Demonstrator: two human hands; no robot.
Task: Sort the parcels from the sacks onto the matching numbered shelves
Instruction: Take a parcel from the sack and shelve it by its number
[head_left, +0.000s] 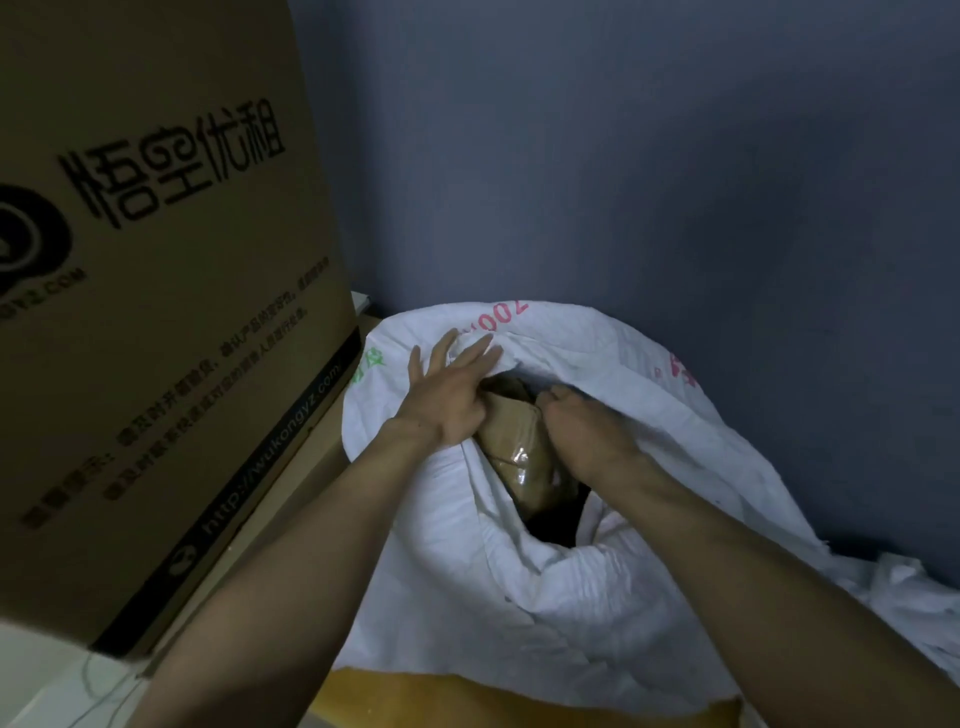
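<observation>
**Brown parcel in the mouth of a white sack**

Brown paper and clear tape wrap the parcel (524, 452), which sits at the centre of the frame, half out of the dark opening of a white woven sack (571, 597). The right hand (587, 426) has its fingers curled over the parcel's upper edge and grips it. The left hand (447, 400) lies flat with fingers straight and spread, pressing the sack's rim back at the upper left of the opening. Red and green print marks the sack's cloth. A large cardboard box (156, 312) with black lettering fills the upper left of the frame, just beside the sack. A blue-grey wall (675, 156) stands behind. A yellow-brown sheet (519, 696) shows under the sack at the bottom edge.
</observation>
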